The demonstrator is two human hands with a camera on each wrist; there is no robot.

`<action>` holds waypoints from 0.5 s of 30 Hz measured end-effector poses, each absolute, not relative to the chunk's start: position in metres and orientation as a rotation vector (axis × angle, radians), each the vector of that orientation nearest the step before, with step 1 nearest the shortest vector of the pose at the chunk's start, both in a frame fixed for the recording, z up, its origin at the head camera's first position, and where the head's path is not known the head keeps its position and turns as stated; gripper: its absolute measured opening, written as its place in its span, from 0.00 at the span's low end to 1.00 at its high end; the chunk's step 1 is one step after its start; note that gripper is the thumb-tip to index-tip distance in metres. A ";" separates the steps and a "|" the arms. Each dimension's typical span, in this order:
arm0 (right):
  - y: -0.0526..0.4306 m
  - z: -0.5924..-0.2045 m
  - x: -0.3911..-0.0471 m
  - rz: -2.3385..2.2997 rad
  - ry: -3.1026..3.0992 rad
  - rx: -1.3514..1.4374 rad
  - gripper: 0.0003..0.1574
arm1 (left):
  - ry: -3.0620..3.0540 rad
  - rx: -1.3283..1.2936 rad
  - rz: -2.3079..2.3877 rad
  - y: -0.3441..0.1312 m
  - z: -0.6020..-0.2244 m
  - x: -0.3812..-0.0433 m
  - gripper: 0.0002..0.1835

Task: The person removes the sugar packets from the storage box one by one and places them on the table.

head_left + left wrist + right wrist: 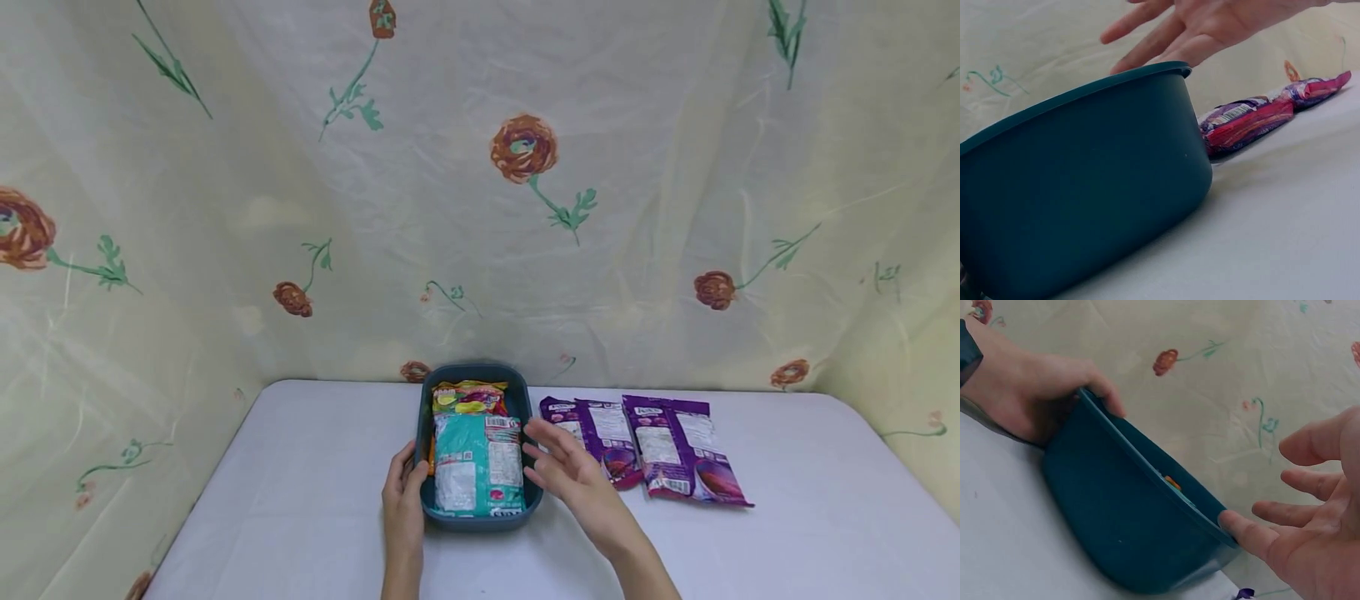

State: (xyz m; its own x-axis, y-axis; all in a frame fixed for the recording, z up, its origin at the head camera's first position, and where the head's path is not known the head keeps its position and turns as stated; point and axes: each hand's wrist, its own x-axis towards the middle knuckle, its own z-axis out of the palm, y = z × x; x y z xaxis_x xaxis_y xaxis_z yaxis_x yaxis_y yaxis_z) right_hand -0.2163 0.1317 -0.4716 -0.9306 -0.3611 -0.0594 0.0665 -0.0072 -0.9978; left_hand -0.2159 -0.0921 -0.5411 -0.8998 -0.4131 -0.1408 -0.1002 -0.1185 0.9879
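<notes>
A dark teal plastic basin (480, 523) stands on the table with snack packets in it. On top lies a turquoise and silver packet (468, 462); behind it is a yellow and red packet (471, 398). My left hand (403, 500) grips the basin's left side, its thumb hooked over the rim in the right wrist view. At the opposite side, my right hand (573, 483) has its fingers spread, holding nothing, fingertips right at the rim. In the right wrist view, one finger (1247, 534) of that hand overlaps the rim.
To the right of the basin, two purple packets lie on the white table (315, 500): one packet (600, 437) close to the basin, another packet (686, 450) farther right. A flowered curtain (450, 208) hangs behind the table and along its sides.
</notes>
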 end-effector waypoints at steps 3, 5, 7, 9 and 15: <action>0.129 -0.471 -0.214 -2.005 1.995 -0.285 0.34 | -1.912 0.556 -2.135 -0.089 -0.541 -0.215 0.23; 0.127 -0.471 -0.214 -1.986 2.031 -0.279 0.36 | -1.896 0.537 -2.145 -0.088 -0.541 -0.215 0.22; 0.125 -0.471 -0.213 -1.962 2.073 -0.268 0.37 | -1.885 0.517 -2.149 -0.087 -0.541 -0.214 0.22; 0.124 -0.470 -0.213 -1.959 2.088 -0.260 0.36 | -1.884 0.501 -2.153 -0.087 -0.541 -0.213 0.23; 0.122 -0.468 -0.214 -1.984 2.007 -0.244 0.35 | -1.895 0.497 -2.140 -0.088 -0.539 -0.211 0.23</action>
State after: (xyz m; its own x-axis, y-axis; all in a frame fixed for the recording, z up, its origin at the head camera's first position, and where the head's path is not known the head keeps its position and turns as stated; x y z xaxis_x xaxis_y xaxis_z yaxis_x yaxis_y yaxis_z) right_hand -0.2144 0.1217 -0.4684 -0.9380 -0.3325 -0.0978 0.0940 0.0276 -0.9952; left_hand -0.2107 -0.0878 -0.5388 -0.9136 -0.3957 -0.0940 -0.0455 -0.1304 0.9904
